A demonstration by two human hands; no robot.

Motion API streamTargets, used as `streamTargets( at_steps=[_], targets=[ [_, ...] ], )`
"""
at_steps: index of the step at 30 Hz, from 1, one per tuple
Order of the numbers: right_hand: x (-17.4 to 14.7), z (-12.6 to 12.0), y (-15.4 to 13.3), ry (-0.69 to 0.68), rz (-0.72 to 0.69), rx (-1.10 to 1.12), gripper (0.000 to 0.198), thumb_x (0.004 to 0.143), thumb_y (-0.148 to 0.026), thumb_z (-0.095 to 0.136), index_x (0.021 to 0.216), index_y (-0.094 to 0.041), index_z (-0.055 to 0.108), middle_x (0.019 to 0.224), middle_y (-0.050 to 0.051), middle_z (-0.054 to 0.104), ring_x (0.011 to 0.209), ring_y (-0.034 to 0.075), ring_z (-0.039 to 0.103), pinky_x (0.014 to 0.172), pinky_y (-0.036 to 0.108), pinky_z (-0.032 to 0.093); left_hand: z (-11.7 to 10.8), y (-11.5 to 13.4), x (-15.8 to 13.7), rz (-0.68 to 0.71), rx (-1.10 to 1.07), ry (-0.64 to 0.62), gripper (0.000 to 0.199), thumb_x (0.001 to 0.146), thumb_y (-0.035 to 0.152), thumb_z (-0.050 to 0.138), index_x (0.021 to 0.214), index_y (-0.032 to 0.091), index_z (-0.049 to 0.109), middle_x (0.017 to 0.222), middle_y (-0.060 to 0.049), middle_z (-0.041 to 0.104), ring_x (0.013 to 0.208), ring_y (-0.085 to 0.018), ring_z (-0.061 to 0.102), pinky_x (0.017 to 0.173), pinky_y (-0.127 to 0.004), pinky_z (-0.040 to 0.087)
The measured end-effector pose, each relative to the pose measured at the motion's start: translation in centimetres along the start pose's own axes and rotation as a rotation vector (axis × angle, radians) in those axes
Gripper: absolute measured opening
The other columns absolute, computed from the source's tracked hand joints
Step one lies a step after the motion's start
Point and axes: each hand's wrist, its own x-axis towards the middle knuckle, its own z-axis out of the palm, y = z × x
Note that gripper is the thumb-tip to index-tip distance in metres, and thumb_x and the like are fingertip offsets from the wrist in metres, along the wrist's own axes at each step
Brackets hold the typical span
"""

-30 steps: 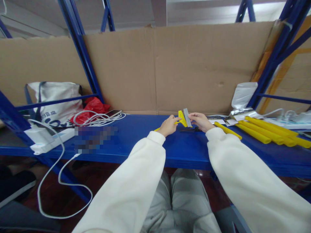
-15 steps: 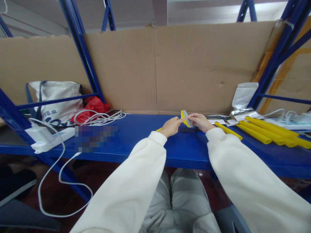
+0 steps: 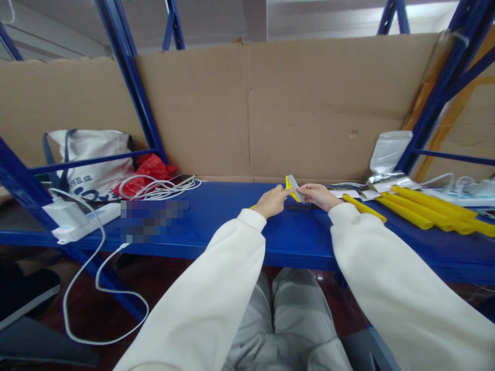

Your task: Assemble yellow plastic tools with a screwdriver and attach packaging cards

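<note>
Above the blue shelf, my left hand (image 3: 271, 202) is closed around the handle of a yellow scraper (image 3: 289, 184), with a bit of yellow showing behind the wrist side. The scraper has a wide head with a flat grey metal blade (image 3: 295, 188) along it. My right hand (image 3: 317, 197) pinches the lower right side of that blade between thumb and fingers. Both hands meet at the scraper head, and the fingertips partly hide it. A dark thin object lies on the shelf just below the hands; its kind is unclear.
Several yellow tubular handles (image 3: 433, 208) lie on the blue shelf (image 3: 224, 226) at right, near a silver pouch (image 3: 390, 152) and flat packets. To the left are a white power strip (image 3: 87, 221), coiled white cable (image 3: 154, 188), a red plastic bag and a cloth bag (image 3: 96, 159). Cardboard stands behind.
The scraper head has shifted slightly left and tilted a little, showing more of its grey blade. Both hands keep nearly the same place and grip.
</note>
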Motion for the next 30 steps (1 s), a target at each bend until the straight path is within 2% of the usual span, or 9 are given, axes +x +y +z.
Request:
streamTargets(
  at_steps=[11, 18, 30],
  targets=[
    [0.54, -0.23, 0.53, 0.004, -0.046, -0.126, 0.021, 0.079, -0.019, 0.070, 0.060, -0.015, 0.061, 0.054, -0.001, 0.060, 0.047, 0.007, 0.053, 0.051, 0.019, 0.046, -0.12, 0.12, -0.14, -0.017, 0.026, 0.002, 0.048, 0.097, 0.021, 0.035, 0.145, 0.024, 0.036, 0.116, -0.010, 0.055, 0.099, -0.020, 0.059, 0.086, -0.030, 0.047],
    [0.79, -0.30, 0.77, 0.012, -0.084, -0.149, 0.023, 0.079, -0.025, 0.071, 0.061, -0.015, 0.061, 0.049, -0.002, 0.056, 0.046, 0.007, 0.049, 0.049, 0.019, 0.045, -0.46, 0.53, -0.33, 0.011, 0.033, -0.010, 0.047, 0.097, 0.020, 0.034, 0.143, 0.024, 0.039, 0.115, -0.010, 0.055, 0.097, -0.019, 0.060, 0.085, -0.030, 0.047],
    [0.89, -0.36, 0.93, -0.036, -0.049, -0.152, 0.021, 0.083, -0.019, 0.066, 0.063, -0.015, 0.059, 0.053, -0.001, 0.058, 0.047, 0.008, 0.052, 0.050, 0.019, 0.047, -0.59, 0.63, -0.35, 0.001, 0.032, -0.034, 0.048, 0.096, 0.017, 0.033, 0.143, 0.025, 0.043, 0.114, -0.011, 0.053, 0.095, -0.020, 0.059, 0.083, -0.032, 0.047]
  ],
)
